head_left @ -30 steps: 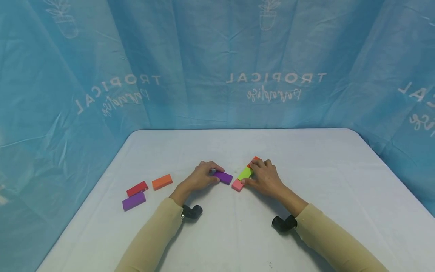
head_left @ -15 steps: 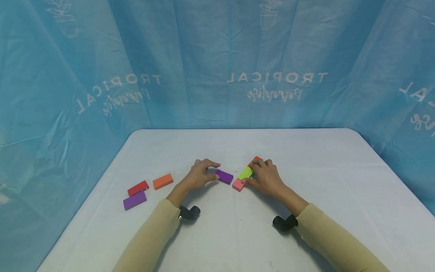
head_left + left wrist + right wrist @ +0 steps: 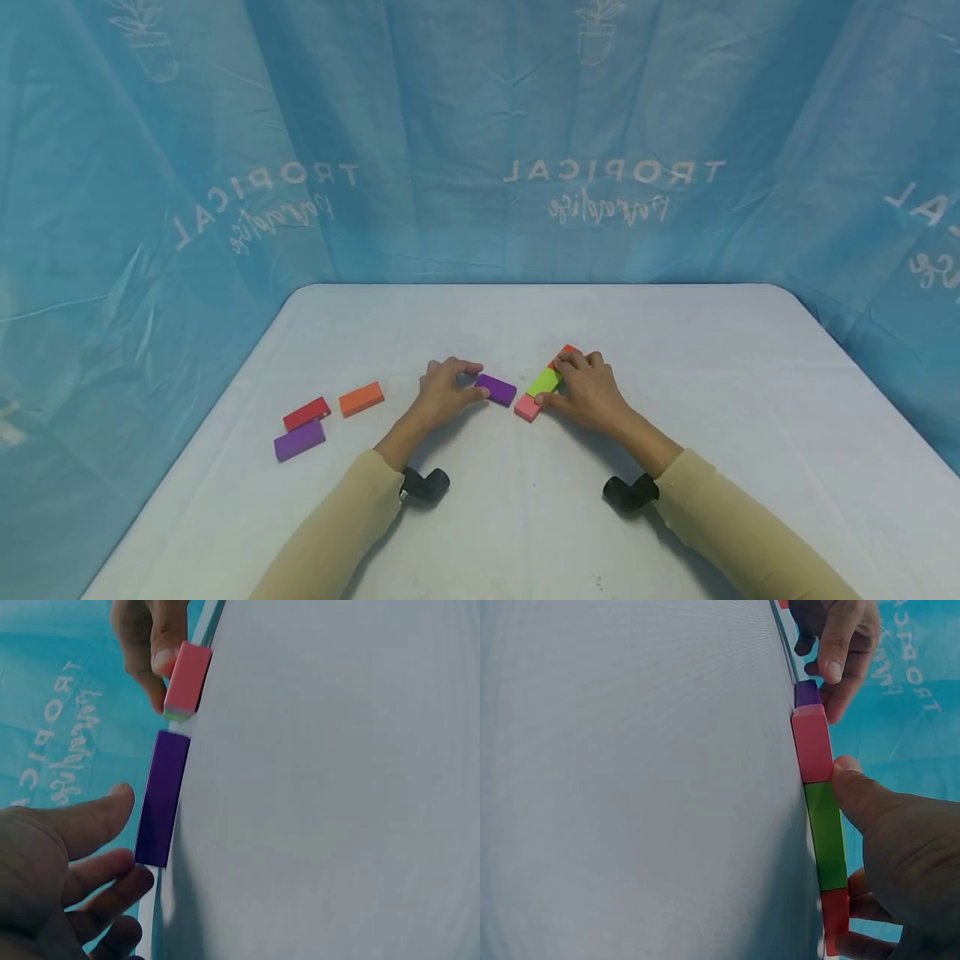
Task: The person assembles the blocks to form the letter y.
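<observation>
A purple block (image 3: 496, 390) lies on the white table, its right end close to a slanted row of three blocks. My left hand (image 3: 444, 393) is at the purple block's left end, thumb and index finger spread; the left wrist view shows the thumb apart from it and a fingertip at its lower corner. The row runs from a pink block (image 3: 812, 742) through a lime green block (image 3: 826, 836) to a red-orange block (image 3: 835, 919). My right hand (image 3: 588, 392) holds this row, thumb at the pink block and curled fingers at the red-orange one, which they partly hide.
To the left lie an orange block (image 3: 362, 399), a red block (image 3: 307, 413) and another purple block (image 3: 299, 440), the last two almost touching. A blue printed curtain (image 3: 450, 125) hangs behind and along both sides of the white table (image 3: 480, 533).
My left index finger has come away from the purple block and the thumb and finger have spread. My right hand and the row stay in place.
</observation>
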A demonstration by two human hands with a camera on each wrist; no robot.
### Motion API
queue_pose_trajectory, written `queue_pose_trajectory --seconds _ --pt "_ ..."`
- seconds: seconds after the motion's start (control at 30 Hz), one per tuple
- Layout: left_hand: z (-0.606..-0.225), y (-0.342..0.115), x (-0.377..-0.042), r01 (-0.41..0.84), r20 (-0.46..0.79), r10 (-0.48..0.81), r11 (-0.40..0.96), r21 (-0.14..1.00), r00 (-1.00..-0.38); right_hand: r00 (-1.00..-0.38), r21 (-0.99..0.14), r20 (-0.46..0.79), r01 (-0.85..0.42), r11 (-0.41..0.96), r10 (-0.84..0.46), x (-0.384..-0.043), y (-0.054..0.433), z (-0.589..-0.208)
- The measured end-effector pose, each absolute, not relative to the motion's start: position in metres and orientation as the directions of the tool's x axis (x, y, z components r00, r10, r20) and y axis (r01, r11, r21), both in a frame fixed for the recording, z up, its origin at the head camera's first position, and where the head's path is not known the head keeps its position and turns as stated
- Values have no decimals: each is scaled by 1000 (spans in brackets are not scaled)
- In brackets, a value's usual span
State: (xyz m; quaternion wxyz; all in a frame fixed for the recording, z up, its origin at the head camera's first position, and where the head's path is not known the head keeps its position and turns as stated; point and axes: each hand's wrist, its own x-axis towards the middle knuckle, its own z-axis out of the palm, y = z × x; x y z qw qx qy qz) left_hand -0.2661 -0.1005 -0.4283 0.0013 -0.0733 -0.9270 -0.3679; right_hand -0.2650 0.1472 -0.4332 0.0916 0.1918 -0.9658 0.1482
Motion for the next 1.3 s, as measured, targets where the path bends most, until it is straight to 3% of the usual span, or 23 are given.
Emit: queue_pose_trajectory --seconds 0.6,1.3 --pt "-428 -87 -264 110 61 93 733 671 -994 -908 -237 244 -395 887 -340 -265 149 -435" --pt "-428 -82 -270 160 47 176 708 688 -983 -911 -255 238 -393 884 -336 -266 148 -435"
